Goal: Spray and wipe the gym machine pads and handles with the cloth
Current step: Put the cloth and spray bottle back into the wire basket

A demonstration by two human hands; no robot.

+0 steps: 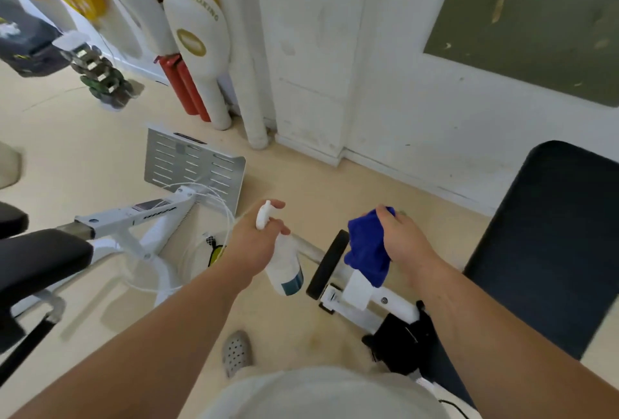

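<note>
1. My left hand has its grip wrapped around the white spray bottle, forefinger by the trigger. The nozzle seems to point past the black roller pad just to its right, so spray could land on the floor.
2. My right hand pinches the bunched blue cloth, pressed onto the machine's white bar just right of the roller pad. Bunched so tightly, it may wipe only a narrow strip.
3. The dark bench at right is cut off by the edge.
4. The cloth hides the bar beneath; left-side equipment is blurred.
</note>
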